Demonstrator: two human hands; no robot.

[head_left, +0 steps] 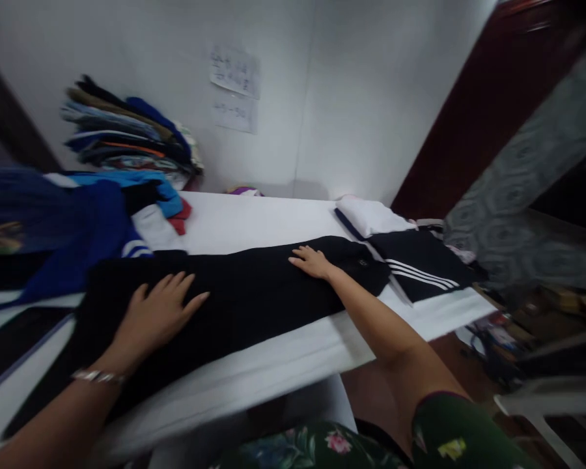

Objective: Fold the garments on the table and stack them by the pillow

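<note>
1. One green floral sleeve (473, 430) is seen at the lower edge, nearest the camera.
2. The left hand (159, 316), its wrist ringed by a bracelet (98, 376), is laid palm down on a long black garment (258, 299), fingers spread apart, nothing gripped.
3. The garment is stretched lengthwise across a white table (239, 225).
4. Toward its right end the right hand (313, 262) is placed flat, fingers slightly apart.
5. Black striped clothing (410, 251) is laid just beside that end, with white folded cloth (371, 215) set behind it.
6. Blue clothing (102, 221) is heaped at left, and a stack of clothes (131, 133) is piled behind.
7. Two paper sheets (234, 71) are fixed to the pale wall (351, 117).
</note>
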